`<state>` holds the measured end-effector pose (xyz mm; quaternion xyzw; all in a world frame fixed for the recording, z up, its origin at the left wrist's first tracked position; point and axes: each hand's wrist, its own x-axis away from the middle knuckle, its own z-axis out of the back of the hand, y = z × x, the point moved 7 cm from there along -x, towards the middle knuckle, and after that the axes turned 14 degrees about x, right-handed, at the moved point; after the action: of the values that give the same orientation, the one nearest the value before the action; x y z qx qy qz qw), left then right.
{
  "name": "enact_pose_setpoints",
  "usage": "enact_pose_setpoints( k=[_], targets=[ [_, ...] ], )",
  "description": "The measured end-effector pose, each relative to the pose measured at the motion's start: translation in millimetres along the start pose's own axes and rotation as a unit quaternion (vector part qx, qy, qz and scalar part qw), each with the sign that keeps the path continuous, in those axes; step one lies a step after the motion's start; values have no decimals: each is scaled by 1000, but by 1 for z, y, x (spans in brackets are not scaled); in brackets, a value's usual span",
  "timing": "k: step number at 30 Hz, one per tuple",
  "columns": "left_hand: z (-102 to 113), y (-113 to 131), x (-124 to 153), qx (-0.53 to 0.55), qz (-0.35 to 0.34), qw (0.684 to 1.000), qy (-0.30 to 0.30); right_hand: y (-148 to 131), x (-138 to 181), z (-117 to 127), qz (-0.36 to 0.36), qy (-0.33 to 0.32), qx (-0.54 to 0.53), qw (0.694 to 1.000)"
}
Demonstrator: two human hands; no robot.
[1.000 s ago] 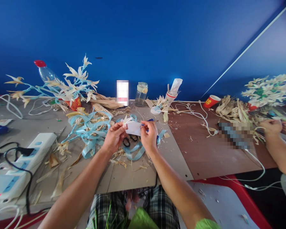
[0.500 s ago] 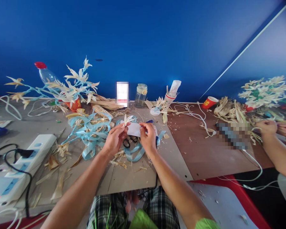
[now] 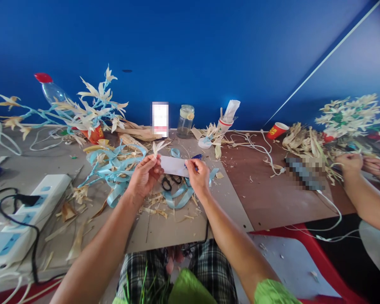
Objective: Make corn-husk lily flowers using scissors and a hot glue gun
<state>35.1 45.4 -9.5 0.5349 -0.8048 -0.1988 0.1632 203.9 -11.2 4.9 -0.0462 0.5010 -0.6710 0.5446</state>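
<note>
Drawn farther apart, the left hand (image 3: 143,175) and right hand (image 3: 200,174) are pinched on a husk flower (image 3: 158,147) and a white strip (image 3: 174,166) respectively, above the surface (image 3: 177,230), both likely light, easily creased, best held by base and end.

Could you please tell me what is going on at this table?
A person is holding small craft pieces above the table. The left hand pinches a pale flower, and the right hand grips one end of a white strip that spans the space between both hands. Scissors and light blue ribbon lie nearby. Further right, another person's hands are close together.
</note>
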Motion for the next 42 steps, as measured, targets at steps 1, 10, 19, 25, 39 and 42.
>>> enact_pose_setpoints(
  k=[1,10,19,25,39,42],
  targets=[
    [0,3,-1,11,-8,1000,-3,-2,1,-3,5,-18,-6,1000],
    [1,15,-2,59,-19,998,-9,-31,10,-11,142,-59,-34,988],
    [-4,14,0,82,2,996,-21,-33,14,-23,141,-153,-9,978],
    [-6,16,2,98,9,995,-26,-56,38,-47,292,-249,83,919],
    [-6,13,3,52,26,998,-33,-42,33,-56,232,-257,154,926],
    [-4,11,1,47,28,998,-36,-34,30,-57,216,-248,229,916]
  ],
)
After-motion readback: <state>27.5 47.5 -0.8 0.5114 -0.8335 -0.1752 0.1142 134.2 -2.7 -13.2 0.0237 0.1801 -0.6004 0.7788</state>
